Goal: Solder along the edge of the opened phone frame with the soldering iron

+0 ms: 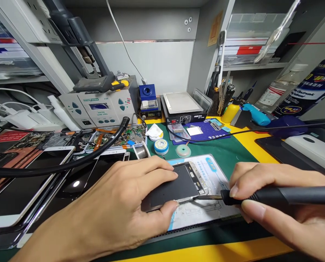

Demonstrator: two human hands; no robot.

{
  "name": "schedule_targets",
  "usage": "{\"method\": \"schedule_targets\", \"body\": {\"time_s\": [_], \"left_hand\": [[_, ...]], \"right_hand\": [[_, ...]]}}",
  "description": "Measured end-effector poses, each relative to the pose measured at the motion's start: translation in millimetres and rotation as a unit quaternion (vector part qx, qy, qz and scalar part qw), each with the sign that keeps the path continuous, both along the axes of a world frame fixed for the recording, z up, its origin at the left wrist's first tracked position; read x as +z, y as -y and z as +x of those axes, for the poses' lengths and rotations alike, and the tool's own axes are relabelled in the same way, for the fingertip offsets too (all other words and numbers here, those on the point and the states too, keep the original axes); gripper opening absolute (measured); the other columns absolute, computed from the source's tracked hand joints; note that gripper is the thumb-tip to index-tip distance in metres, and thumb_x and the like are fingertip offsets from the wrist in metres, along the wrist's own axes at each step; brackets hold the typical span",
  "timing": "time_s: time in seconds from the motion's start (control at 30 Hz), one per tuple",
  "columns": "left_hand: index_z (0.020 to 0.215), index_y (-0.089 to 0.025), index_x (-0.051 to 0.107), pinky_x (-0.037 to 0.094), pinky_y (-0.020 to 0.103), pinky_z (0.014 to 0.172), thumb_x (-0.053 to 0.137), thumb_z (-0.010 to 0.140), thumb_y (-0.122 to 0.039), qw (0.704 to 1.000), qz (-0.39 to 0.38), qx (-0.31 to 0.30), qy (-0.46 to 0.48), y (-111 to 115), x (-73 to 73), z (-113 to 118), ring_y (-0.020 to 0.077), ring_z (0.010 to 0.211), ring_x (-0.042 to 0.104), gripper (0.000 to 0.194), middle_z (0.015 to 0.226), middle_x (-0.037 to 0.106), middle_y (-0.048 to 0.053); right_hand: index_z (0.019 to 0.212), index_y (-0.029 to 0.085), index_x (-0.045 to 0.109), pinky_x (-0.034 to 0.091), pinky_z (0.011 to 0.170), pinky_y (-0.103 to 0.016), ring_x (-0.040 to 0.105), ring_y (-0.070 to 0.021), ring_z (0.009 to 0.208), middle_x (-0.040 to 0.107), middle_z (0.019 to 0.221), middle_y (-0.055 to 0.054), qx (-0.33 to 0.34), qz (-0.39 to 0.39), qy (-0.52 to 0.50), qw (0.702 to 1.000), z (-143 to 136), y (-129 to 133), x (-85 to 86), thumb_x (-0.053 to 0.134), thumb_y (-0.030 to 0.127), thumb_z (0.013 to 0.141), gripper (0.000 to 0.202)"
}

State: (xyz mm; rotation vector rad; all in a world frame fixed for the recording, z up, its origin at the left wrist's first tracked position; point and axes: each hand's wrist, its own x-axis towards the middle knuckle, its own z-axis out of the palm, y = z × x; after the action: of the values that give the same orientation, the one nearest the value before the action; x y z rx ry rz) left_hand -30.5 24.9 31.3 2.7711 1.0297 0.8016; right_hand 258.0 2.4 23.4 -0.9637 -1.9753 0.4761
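My left hand (129, 196) grips a phone screen (176, 185), fingers on its dark flat back and thumb along its near edge. Small circuit parts and a metal rim show at the screen's right end. Held in my right hand (274, 203) is a soldering iron (296, 195) with a black handle. Its thin metal tip points left and meets the near right corner of the screen; whether it presses there I cannot tell. Beneath the screen lies a white and blue printed mat (214, 207).
Behind the mat stand a solder spool (141, 150), a blue round tin (161, 146) and a pale green roll (183, 150). Several phones (23, 182) lie at left under a thick black hose (69, 168). A hot air station (99, 107) and a heating plate (183, 103) stand at the back.
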Motion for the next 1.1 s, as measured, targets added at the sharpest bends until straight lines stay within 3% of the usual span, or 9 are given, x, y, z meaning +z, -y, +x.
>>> {"method": "schedule_targets", "body": {"time_s": [0.17,0.3,0.4,0.6,0.77,1.1], "left_hand": [[0.118,-0.028,0.066,0.055,0.018,0.094,0.071,0.083,-0.029,1.000,-0.012,-0.002,0.008,-0.6,-0.1,0.8,0.0081,0.103,0.071,0.036,0.119,0.072,-0.005],[0.115,-0.025,0.070,0.059,0.025,0.089,0.074,0.081,-0.036,0.999,-0.027,0.013,0.020,-1.5,-3.0,4.2,0.0180,0.105,0.072,0.036,0.114,0.073,0.005],[0.114,-0.025,0.071,0.060,0.027,0.088,0.074,0.080,-0.041,0.999,-0.034,0.020,0.023,-3.3,-6.4,7.0,0.0198,0.105,0.071,0.038,0.110,0.073,0.007],[0.115,-0.024,0.070,0.060,0.026,0.088,0.073,0.081,-0.039,0.999,-0.030,0.015,0.021,-2.8,-6.1,4.1,0.0187,0.103,0.072,0.037,0.111,0.074,0.006],[0.117,-0.027,0.065,0.057,0.019,0.092,0.071,0.082,-0.029,1.000,-0.009,-0.003,0.014,-2.1,-2.6,-0.7,0.0098,0.099,0.072,0.036,0.117,0.073,-0.003],[0.120,-0.031,0.060,0.052,0.014,0.097,0.071,0.083,-0.032,1.000,-0.012,0.003,-0.005,-2.5,-3.4,-2.9,0.0045,0.103,0.069,0.038,0.121,0.069,-0.010]], "right_hand": [[0.086,0.035,0.073,0.059,0.065,-0.019,0.074,-0.0154,0.072,0.076,0.077,0.006,-0.022,0.003,-0.018,1.000,-7.7,4.4,-2.3,0.069,0.010,0.075,0.028],[0.089,0.033,0.073,0.059,0.065,-0.021,0.074,-0.0156,0.070,0.076,0.078,0.004,-0.012,0.013,-0.039,0.999,-8.1,9.2,-5.7,0.070,0.011,0.077,0.026],[0.091,0.032,0.072,0.058,0.065,-0.022,0.074,-0.0151,0.067,0.076,0.076,0.004,-0.001,0.032,-0.015,0.999,-5.9,9.6,-6.6,0.069,0.010,0.079,0.026],[0.091,0.032,0.071,0.058,0.061,-0.024,0.074,-0.0167,0.064,0.076,0.074,0.002,0.008,0.058,-0.013,0.998,-5.9,8.5,-5.5,0.068,0.009,0.081,0.025],[0.089,0.032,0.070,0.056,0.058,-0.026,0.074,-0.0172,0.063,0.076,0.073,0.002,-0.005,0.072,-0.028,0.997,-8.0,12.5,-9.0,0.066,0.009,0.082,0.024],[0.093,0.031,0.071,0.057,0.058,-0.026,0.075,-0.0177,0.064,0.076,0.073,0.002,0.017,0.071,-0.017,0.997,-6.3,8.7,-6.7,0.064,0.006,0.080,0.029]]}}
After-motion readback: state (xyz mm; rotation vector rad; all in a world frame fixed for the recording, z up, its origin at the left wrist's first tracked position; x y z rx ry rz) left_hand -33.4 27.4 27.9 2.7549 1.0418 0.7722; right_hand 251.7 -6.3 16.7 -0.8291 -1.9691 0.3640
